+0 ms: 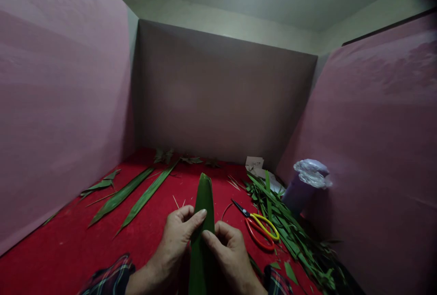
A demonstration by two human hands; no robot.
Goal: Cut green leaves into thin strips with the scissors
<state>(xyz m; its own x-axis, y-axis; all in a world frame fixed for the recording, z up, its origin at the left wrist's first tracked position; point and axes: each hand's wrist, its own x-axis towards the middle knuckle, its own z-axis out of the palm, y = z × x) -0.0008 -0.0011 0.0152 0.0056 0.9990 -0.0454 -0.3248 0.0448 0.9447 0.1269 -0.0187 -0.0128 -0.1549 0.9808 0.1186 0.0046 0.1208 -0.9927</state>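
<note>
- Green leaf [202, 256]: is standing over the red worktop [153, 249], tip pointing away from the person, lower end running out of view; serving as landmark below.
- Left hand [176, 236]: is pinching the leaf's left edge, thumb lying on the near face, fingers curling behind.
- Right hand [230, 247]: is pinching the leaf's right edge, its thumb pressing slightly lower than the other thumb.
- Scissors [252, 216]: are lying right of the leaf, dark blades pointing away and leftward; one handle loop is showing yellow, the other red.
- Leaf pile [290, 231]: is spreading farther right of the leaf, strips overlapping.
- Two long leaves [148, 199]: are lying left of the leaf, apart from each other.
- Thin sticks [234, 182]: are lying just right of the leaf's tip.
- White card [254, 163]: is standing beyond the leaf, to its right; markings too small to read.
- Purple cylinder [297, 197]: is standing well right of the leaf, clear plastic [312, 174] covering its top.
</note>
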